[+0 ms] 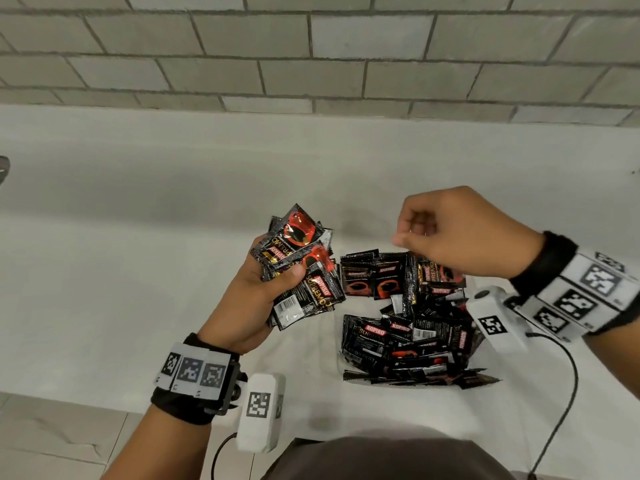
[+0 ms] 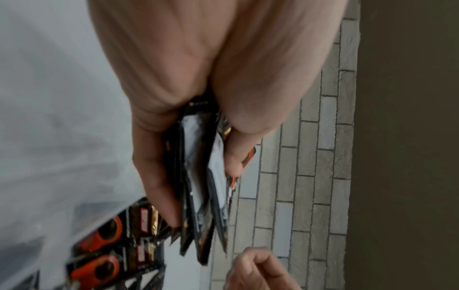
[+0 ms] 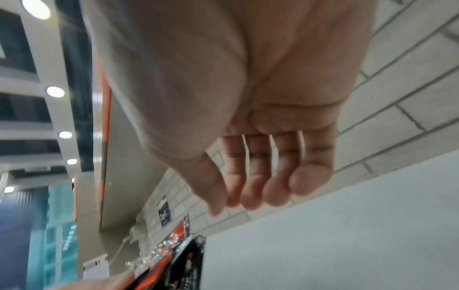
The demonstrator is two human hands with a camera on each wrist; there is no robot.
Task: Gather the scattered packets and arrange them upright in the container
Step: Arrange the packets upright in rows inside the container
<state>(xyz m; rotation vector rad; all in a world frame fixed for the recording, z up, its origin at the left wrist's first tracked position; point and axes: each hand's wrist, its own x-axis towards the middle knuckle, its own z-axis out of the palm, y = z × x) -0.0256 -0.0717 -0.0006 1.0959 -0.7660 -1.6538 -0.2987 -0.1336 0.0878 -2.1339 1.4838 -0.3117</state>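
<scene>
My left hand [image 1: 273, 268] grips a fanned stack of black-and-red coffee packets [image 1: 301, 268] above the white counter, thumb on top and fingers beneath. In the left wrist view the stack [image 2: 198, 186] shows edge-on between the thumb and fingers. To the right, a clear container [image 1: 341, 358] holds several more packets [image 1: 398, 306], some upright at the back and others lying flat. My right hand [image 1: 410, 232] hovers above the container's far side. Its fingers [image 3: 248, 196] are loosely curled and hold nothing.
The white counter [image 1: 173, 237] runs left and right, backed by a grey brick wall [image 1: 311, 64]. Its front edge is close to my body. A black cable [image 1: 568, 393] trails from the right wrist camera over the counter by the container.
</scene>
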